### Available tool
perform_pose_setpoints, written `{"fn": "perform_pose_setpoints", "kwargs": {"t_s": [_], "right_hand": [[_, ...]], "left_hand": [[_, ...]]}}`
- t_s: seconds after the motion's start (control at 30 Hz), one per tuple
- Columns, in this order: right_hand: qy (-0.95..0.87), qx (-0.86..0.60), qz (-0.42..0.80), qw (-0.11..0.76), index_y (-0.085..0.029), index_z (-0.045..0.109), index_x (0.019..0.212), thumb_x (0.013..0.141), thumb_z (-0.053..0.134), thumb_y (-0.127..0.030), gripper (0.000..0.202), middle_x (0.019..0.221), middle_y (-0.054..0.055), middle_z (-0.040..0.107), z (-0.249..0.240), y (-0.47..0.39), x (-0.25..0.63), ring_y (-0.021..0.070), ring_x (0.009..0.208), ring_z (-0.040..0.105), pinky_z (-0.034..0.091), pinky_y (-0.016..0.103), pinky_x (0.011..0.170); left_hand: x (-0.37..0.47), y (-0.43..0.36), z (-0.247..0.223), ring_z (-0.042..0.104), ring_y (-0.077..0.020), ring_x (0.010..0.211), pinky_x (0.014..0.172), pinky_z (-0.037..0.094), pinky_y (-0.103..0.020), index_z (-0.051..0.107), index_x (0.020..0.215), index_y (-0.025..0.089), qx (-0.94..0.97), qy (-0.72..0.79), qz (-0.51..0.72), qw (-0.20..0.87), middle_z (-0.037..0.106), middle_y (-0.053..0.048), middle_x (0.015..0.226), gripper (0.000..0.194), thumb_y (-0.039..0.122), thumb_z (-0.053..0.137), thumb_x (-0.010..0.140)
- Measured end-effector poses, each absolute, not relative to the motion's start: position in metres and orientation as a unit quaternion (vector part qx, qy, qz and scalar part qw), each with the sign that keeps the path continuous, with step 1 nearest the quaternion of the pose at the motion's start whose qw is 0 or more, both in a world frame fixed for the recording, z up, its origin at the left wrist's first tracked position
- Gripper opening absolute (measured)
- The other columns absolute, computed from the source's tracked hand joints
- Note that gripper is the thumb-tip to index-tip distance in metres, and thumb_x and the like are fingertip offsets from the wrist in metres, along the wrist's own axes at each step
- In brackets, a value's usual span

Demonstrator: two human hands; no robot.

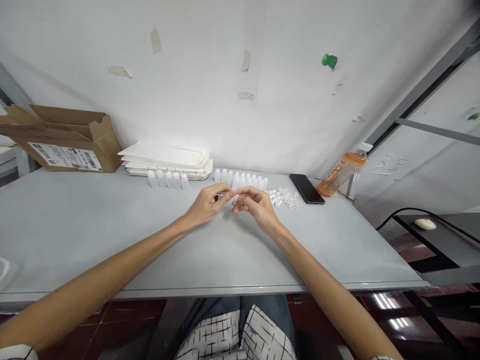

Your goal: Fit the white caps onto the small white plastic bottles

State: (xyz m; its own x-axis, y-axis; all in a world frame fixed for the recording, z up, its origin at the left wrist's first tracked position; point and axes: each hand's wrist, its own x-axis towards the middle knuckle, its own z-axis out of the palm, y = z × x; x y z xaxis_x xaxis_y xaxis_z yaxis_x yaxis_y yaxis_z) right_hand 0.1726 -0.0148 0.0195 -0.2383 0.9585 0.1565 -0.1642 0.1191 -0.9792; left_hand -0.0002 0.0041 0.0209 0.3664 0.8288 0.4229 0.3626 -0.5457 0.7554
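My left hand (207, 204) and my right hand (258, 206) meet above the table, fingertips nearly touching. My left hand is closed in a pinch around a small translucent plastic bottle, mostly hidden by the fingers. At its right end, thumb and fingers of my right hand close on a small white cap (235, 198). Just behind my hands stands a row of small translucent bottles (242, 180). Farther left, several similar bottles (168, 179) carry thin needle-like tips. To the right of my right hand lie a heap of small white caps (276, 196) and thin white pieces (292, 200).
A stack of white envelopes (165, 159) lies against the wall, beside an open cardboard box (71, 142). On the right are a black phone (306, 188) and a bottle of orange drink (342, 172). A white mouse (425, 223) rests on a separate dark surface.
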Motion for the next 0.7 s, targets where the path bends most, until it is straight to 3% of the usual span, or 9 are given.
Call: {"fn": "perform_pose_setpoints", "kwargs": {"t_s": [0.23, 0.5, 0.7], "right_hand": [[-0.524, -0.342, 0.581, 0.52, -0.019, 0.059, 0.084, 0.072, 0.069, -0.028, 0.019, 0.068, -0.002, 0.064, 0.0182, -0.0145, 0.1696, 0.0126, 0.056, 0.062, 0.058, 0.038, 0.068], [-0.512, -0.333, 0.605, 0.511, -0.019, 0.057, 0.081, 0.07, 0.071, -0.027, 0.02, 0.067, -0.003, 0.063, 0.0202, -0.013, 0.1707, 0.0115, 0.057, 0.06, 0.058, 0.039, 0.07], [-0.572, -0.344, 0.532, 0.521, -0.019, 0.059, 0.082, 0.071, 0.075, -0.036, 0.026, 0.074, -0.002, 0.061, 0.0248, -0.0142, 0.1737, 0.0124, 0.062, 0.061, 0.058, 0.039, 0.07]], "left_hand": [[0.001, 0.0036, 0.0199, 0.053, -0.0155, 0.074, 0.057, 0.036, -0.023, 0.066, 0.086, 0.017, 0.776, 0.377, 0.426, 0.273, 0.063, -0.004, 0.083, 0.035, 0.046, 0.048, 0.091], [0.0011, 0.0019, 0.0193, 0.055, -0.0134, 0.071, 0.055, 0.04, -0.022, 0.068, 0.089, 0.017, 0.762, 0.36, 0.443, 0.306, 0.063, -0.005, 0.087, 0.031, 0.043, 0.052, 0.09], [0.0014, 0.0039, 0.0193, 0.058, -0.0157, 0.081, 0.059, 0.047, -0.022, 0.069, 0.096, 0.017, 0.749, 0.345, 0.457, 0.333, 0.064, -0.007, 0.098, 0.03, 0.043, 0.056, 0.088]]}}
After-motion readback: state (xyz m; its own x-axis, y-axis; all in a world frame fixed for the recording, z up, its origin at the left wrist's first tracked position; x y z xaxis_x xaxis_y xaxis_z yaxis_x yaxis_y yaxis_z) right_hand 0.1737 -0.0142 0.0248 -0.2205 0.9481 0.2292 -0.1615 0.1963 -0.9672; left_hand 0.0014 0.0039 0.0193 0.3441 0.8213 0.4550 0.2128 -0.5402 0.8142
